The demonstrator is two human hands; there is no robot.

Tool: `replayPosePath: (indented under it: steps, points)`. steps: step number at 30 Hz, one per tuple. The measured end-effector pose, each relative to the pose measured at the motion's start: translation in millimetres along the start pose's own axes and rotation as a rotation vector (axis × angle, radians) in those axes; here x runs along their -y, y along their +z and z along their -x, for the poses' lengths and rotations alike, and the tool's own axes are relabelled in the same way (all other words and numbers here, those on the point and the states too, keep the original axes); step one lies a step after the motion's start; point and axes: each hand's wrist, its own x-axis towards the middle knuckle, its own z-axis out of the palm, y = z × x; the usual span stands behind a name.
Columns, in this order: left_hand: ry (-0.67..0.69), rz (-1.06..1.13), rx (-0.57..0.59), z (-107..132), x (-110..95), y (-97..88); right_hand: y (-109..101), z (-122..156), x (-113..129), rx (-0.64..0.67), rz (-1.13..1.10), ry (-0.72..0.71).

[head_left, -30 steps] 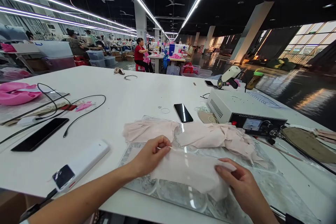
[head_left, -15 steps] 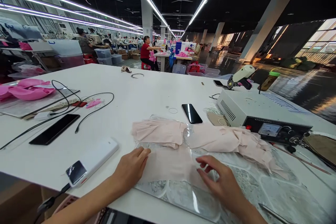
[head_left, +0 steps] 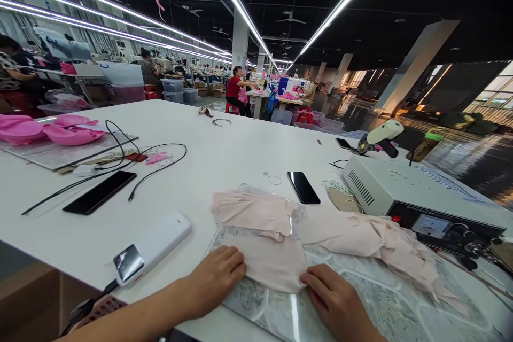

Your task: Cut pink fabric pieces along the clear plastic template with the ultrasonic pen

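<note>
A piece of pale pink fabric (head_left: 268, 262) lies flat in front of me on a clear-topped, marbled grey board (head_left: 276, 310). My left hand (head_left: 218, 280) is at its left edge, fingers curled and pressed together on the cloth. At the lower right corner my right hand (head_left: 334, 299) pinches the same piece between thumb and fingers. Just behind it lies a stack of pale pink fabric pieces (head_left: 252, 214). A longer, crumpled pile of the same fabric (head_left: 360, 235) stretches to the right.
A grey device with a dial (head_left: 433, 224) stands at the right. Phones (head_left: 303, 187), a white power bank (head_left: 154, 248), black cables (head_left: 160, 145) and pink moulded cups (head_left: 72, 131) lie on the white table (head_left: 224, 155). Beyond it, a person in red (head_left: 236, 88) sits at a workstation.
My right hand has closed from spread fingers onto the fabric's lower right corner. The front fabric piece now lies with a clear rounded lower edge. The view has turned slightly left.
</note>
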Motion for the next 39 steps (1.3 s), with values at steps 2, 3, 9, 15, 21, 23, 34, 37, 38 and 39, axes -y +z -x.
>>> replayPosePath:
  steps: [2,3,9,15,21,23,34,37,38,39]
  points:
    - [-0.091,0.101,0.043,-6,3,-4.5,-6,-7,-1,0.034,-0.092,0.141]
    - [-0.138,0.154,0.052,-9,4,-9.2,-10,-13,-1,0.052,-0.162,0.245]
    - [-0.333,0.261,0.027,-45,32,-55.0,-27,-70,-17,0.070,-0.470,0.647]
    - [-0.456,0.177,0.073,-83,85,-72.2,4,-127,-53,-0.088,-0.489,0.750]
    - [-0.323,0.142,0.104,-115,65,-56.6,-11,-80,-66,-0.290,-0.492,0.843]
    - [-0.226,0.169,0.135,-135,38,-45.6,-21,-46,-61,-0.324,-0.488,0.897]
    - [-0.089,0.164,0.295,-236,-21,39.0,-35,50,-41,-0.377,-0.371,0.971]
    - [-0.083,0.185,0.283,-239,-11,35.8,-38,46,-48,-0.387,-0.305,0.900]
    - [-0.080,0.190,0.275,-239,-9,32.9,-38,41,-52,-0.384,-0.285,0.865]
    - [-0.076,0.192,0.266,-239,-9,29.7,-38,35,-56,-0.378,-0.265,0.827]
